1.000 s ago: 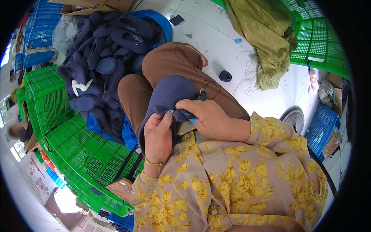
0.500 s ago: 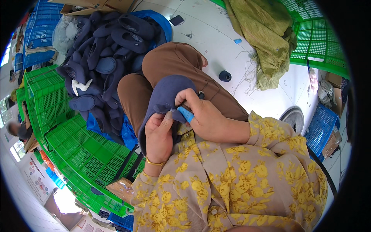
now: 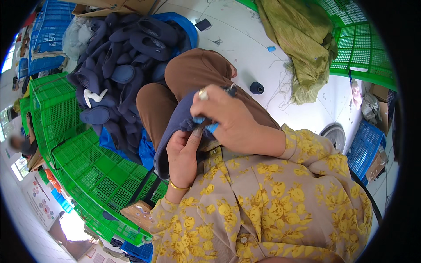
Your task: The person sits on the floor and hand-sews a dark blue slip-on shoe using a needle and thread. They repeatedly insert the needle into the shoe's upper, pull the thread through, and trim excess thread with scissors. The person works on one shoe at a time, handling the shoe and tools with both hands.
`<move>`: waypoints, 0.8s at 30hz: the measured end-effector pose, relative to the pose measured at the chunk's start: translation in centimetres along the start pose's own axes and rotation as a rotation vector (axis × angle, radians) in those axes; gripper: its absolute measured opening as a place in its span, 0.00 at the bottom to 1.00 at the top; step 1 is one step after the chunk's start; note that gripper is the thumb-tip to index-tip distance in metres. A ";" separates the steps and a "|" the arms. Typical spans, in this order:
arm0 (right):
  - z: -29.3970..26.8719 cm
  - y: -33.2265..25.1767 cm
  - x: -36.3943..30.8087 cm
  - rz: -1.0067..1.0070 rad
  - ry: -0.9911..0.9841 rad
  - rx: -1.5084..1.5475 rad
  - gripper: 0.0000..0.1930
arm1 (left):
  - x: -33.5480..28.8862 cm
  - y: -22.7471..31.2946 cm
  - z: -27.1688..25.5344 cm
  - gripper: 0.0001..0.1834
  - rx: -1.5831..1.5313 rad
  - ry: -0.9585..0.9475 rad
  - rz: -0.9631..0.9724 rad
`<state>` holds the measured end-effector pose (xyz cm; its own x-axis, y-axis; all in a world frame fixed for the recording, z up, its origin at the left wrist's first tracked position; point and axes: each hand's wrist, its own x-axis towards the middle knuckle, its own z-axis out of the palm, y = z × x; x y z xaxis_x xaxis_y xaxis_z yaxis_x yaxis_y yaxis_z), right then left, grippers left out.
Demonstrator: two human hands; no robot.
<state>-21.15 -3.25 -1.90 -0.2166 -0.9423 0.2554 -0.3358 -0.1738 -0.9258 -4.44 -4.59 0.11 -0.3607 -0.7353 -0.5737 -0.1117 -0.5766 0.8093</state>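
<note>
A navy blue slipper (image 3: 164,151) lies across my lap, its rim bunched up near my fingers. My left hand (image 3: 182,153) is closed on that rim, the thumb pressed on top and the fingers underneath. Just above and to the right, my right hand (image 3: 226,116) is curled with a ring on one finger and blue wrapping on others. It is slightly blurred. A small dark and metallic object (image 3: 231,90) shows by its knuckles; whatever is pinched in its fingertips is hidden. Part of the slipper is covered by my right hand.
A heap of navy slippers (image 3: 125,59) on blue sheeting rises beyond my knees at left. Green crates (image 3: 94,168) stand along my left side. A dark thread cone (image 3: 256,88) stands on the floor, near an olive sack (image 3: 302,48). Farther left is another person (image 3: 28,144).
My right hand has lifted and turned, its fingers moving up and left over the slipper. My left hand keeps its pinch, and the slipper's far end is now more covered.
</note>
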 end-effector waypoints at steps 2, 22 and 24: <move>-1.9 -1.9 1.4 0.431 0.014 0.573 0.02 | 0.2 -0.5 -0.4 0.07 0.038 -0.005 -0.024; -10.6 0.6 1.4 0.225 0.027 0.103 0.09 | 0.7 -0.5 -0.4 0.06 -0.106 -0.069 0.001; -7.0 1.3 -0.6 0.112 -0.177 0.079 0.12 | 1.0 -0.7 -0.5 0.06 -0.137 -0.092 -0.016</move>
<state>-27.87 -0.95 -1.30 -0.0814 -0.9913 0.1034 -0.2448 -0.0807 -0.9662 -4.22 -5.11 -1.03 -0.4437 -0.6937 -0.5674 0.0072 -0.6359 0.7718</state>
